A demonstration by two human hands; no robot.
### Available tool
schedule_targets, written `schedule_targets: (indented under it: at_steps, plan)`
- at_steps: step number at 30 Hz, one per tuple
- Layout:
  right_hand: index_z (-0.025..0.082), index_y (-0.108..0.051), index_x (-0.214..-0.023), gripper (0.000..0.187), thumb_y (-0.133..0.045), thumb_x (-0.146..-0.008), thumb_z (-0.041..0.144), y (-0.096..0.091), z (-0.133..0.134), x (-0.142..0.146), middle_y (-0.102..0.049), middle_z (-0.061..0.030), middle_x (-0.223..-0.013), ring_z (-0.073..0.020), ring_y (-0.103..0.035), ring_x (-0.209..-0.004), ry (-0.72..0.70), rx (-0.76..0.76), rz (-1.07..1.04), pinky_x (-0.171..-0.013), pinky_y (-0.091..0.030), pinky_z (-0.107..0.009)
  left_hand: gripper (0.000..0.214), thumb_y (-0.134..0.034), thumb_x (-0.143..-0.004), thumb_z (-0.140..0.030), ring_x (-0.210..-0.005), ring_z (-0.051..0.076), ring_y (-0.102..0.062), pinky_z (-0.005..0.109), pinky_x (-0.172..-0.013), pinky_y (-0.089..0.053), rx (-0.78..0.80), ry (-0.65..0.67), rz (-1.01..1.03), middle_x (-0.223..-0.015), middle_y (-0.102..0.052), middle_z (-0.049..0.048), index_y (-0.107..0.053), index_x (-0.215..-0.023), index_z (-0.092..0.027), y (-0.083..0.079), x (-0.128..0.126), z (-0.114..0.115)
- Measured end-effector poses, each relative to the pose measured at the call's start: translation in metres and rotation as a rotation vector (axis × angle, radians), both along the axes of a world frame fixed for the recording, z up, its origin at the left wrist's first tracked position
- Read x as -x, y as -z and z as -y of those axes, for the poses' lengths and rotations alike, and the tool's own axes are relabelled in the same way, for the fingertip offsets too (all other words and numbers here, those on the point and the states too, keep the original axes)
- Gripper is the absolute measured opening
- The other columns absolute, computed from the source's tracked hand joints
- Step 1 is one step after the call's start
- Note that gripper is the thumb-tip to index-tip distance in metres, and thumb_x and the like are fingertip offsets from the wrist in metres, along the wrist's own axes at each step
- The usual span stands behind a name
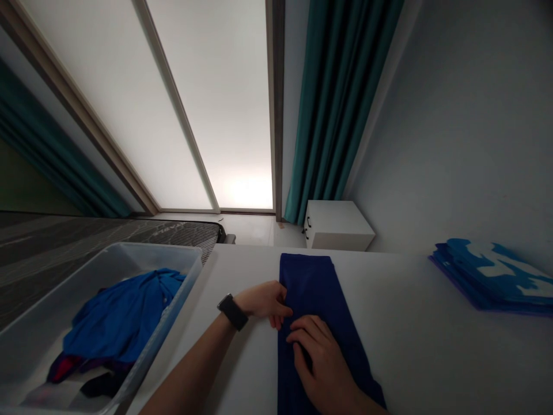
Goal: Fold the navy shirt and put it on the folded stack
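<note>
A dark blue cloth (pixel 313 288), folded into a long narrow strip, lies on the white table (pixel 415 334) in front of me. My left hand (pixel 264 301), with a black watch on its wrist, grips the strip's left edge with curled fingers. My right hand (pixel 319 360) rests flat on top of the cloth nearer to me, fingers stretched out and pressing down.
A clear plastic bin (pixel 173 311) at the left holds crumpled blue, red and dark clothes. A stack of folded blue-and-white cloths (pixel 492 276) lies at the table's right. Beyond the table stand a white cabinet (pixel 337 225), teal curtains and a bed.
</note>
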State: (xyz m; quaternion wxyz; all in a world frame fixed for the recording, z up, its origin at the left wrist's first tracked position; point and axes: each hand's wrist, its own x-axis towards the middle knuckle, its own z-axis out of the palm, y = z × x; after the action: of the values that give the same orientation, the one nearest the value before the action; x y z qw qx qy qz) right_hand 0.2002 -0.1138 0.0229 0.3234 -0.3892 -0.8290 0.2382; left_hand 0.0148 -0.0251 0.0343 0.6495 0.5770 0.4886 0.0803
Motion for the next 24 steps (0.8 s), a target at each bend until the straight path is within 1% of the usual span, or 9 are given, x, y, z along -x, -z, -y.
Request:
schedule_targets:
  at_steps: [5,9,12,15,20,22,24]
  plan:
    - [0.020,-0.064,-0.096,0.024,-0.049,-0.083,0.007,-0.001,0.003,0.001,-0.065,-0.0061,-0.102,-0.0220,-0.056,-0.105,-0.022,-0.105,0.090,-0.096,-0.047,-0.040,0.042,-0.073,-0.066,-0.044,-0.043,0.016,-0.062,0.028,-0.046,-0.050,0.021,-0.055,0.047,-0.049,-0.064,-0.0012,-0.039,-0.073,-0.022,0.009,0.001,-0.003]
    - [0.019,-0.066,-0.102,0.028,-0.048,-0.084,0.009,0.001,0.003,0.000,-0.068,-0.0070,-0.108,-0.0233,-0.057,-0.111,-0.058,-0.141,0.135,-0.101,-0.046,-0.043,0.037,-0.067,-0.075,-0.046,-0.041,0.016,-0.062,0.025,-0.044,-0.048,0.005,-0.115,0.021,-0.050,-0.065,-0.0010,-0.041,-0.082,-0.021,0.009,0.004,-0.008]
    - [0.018,-0.067,-0.106,0.031,-0.047,-0.085,0.009,0.001,0.003,0.000,-0.069,-0.0072,-0.113,-0.0233,-0.056,-0.116,-0.095,-0.146,0.145,-0.103,-0.045,-0.044,0.033,-0.058,-0.082,-0.049,-0.039,0.014,-0.061,0.022,-0.040,-0.044,-0.047,-0.183,-0.017,-0.051,-0.065,0.0002,-0.045,-0.083,-0.019,0.007,0.007,-0.012]
    - [0.019,-0.067,-0.108,0.032,-0.047,-0.085,0.010,0.000,0.003,0.000,-0.069,-0.0061,-0.114,-0.0226,-0.055,-0.119,-0.126,-0.132,0.163,-0.106,-0.044,-0.043,0.037,-0.051,-0.086,-0.054,-0.039,0.014,-0.060,0.021,-0.037,-0.042,-0.106,-0.239,-0.037,-0.053,-0.065,0.0005,-0.048,-0.081,-0.018,0.008,0.008,-0.015]
    - [0.018,-0.067,-0.109,0.031,-0.048,-0.086,0.011,-0.003,0.002,-0.001,-0.069,-0.0056,-0.116,-0.0227,-0.054,-0.121,-0.144,-0.119,0.188,-0.107,-0.042,-0.044,0.038,-0.055,-0.083,-0.055,-0.036,0.010,-0.055,0.018,-0.034,-0.036,-0.253,-0.348,-0.060,-0.057,-0.062,-0.0018,-0.053,-0.085,-0.017,0.011,0.004,-0.021]
    - [0.019,-0.067,-0.110,0.032,-0.049,-0.085,0.011,-0.004,0.002,-0.001,-0.068,-0.0053,-0.117,-0.0228,-0.053,-0.121,-0.151,-0.111,0.200,-0.108,-0.041,-0.044,0.036,-0.056,-0.083,-0.053,-0.036,0.009,-0.054,0.018,-0.034,-0.034,-0.320,-0.358,-0.094,-0.059,-0.062,-0.0018,-0.056,-0.085,-0.017,0.012,0.001,-0.024]
    - [0.019,-0.066,-0.111,0.032,-0.049,-0.085,0.011,-0.005,0.002,-0.001,-0.068,-0.0054,-0.117,-0.0230,-0.053,-0.122,-0.156,-0.103,0.211,-0.108,-0.041,-0.044,0.031,-0.057,-0.084,-0.047,-0.037,0.009,-0.054,0.019,-0.037,-0.035,-0.407,-0.354,-0.153,-0.060,-0.063,-0.0018,-0.059,-0.082,-0.016,0.011,-0.003,-0.028]
